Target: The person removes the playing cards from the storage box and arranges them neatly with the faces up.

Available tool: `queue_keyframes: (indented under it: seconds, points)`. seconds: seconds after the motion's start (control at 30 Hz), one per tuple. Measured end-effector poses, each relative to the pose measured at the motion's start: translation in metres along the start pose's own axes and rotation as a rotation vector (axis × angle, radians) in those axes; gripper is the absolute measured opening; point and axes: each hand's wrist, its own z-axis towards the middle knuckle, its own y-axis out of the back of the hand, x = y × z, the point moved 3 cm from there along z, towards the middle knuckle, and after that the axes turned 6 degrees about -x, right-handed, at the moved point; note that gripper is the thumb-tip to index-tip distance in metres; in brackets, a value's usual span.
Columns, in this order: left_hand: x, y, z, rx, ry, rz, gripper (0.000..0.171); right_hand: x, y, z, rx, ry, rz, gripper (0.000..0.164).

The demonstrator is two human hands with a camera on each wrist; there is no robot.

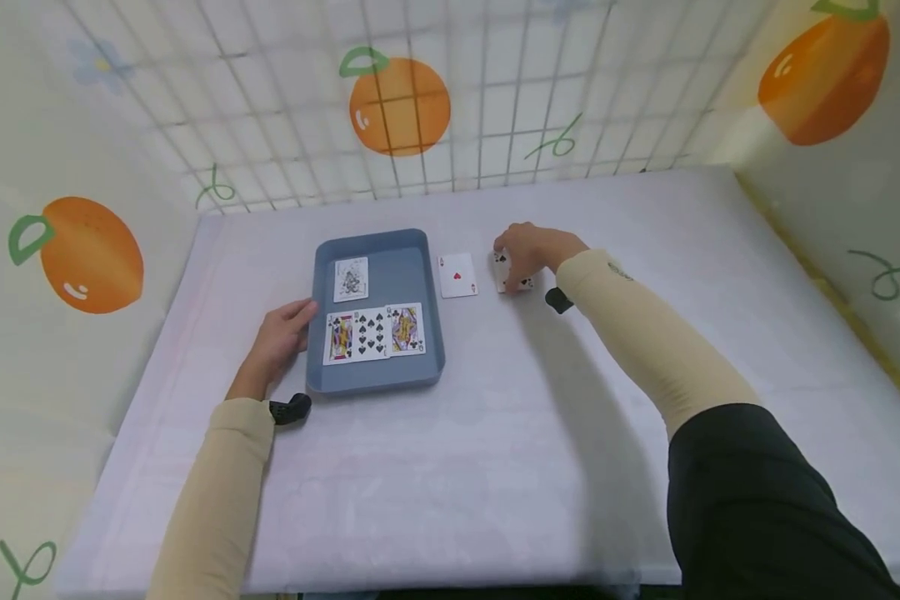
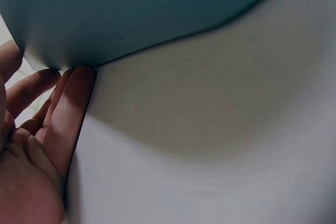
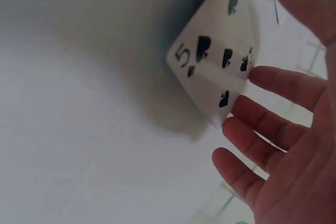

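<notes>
My right hand (image 1: pixel 531 248) pinches a five of spades playing card (image 3: pixel 210 59) between thumb and fingers, right of the tray. In the right wrist view the card is tilted and slightly bent. An ace of hearts (image 1: pixel 457 276) lies face up between that hand and the blue tray (image 1: pixel 375 382). My left hand (image 1: pixel 276 340) rests against the tray's left side, its fingers (image 2: pixel 71 103) fairly straight and touching the wall. Inside the tray, a joker (image 1: pixel 351 279) lies above a row of a face card (image 1: pixel 339 339), a ten of spades (image 1: pixel 372 335) and a queen of clubs (image 1: pixel 407 329).
A white cloth (image 1: pixel 450 483) covers the table. Behind it stands a white wire grid (image 1: pixel 510 108) in front of a sheet printed with oranges. Similar printed sheets flank the table on the left and right.
</notes>
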Motion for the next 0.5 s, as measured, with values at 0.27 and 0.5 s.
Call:
queue_keyframes:
  seconds: [0.27,0.5]
  points:
    - [0.0023,-0.0021,-0.0005,-0.003,-0.004,0.009,0.065,-0.0063,-0.0040,0.0016,-0.012,0.012,0.033,0.087]
    - [0.0005,-0.0021,-0.0003,-0.010,-0.006,-0.025,0.061,-0.0078,-0.0047,0.0043,-0.029,0.039,0.037,0.088]
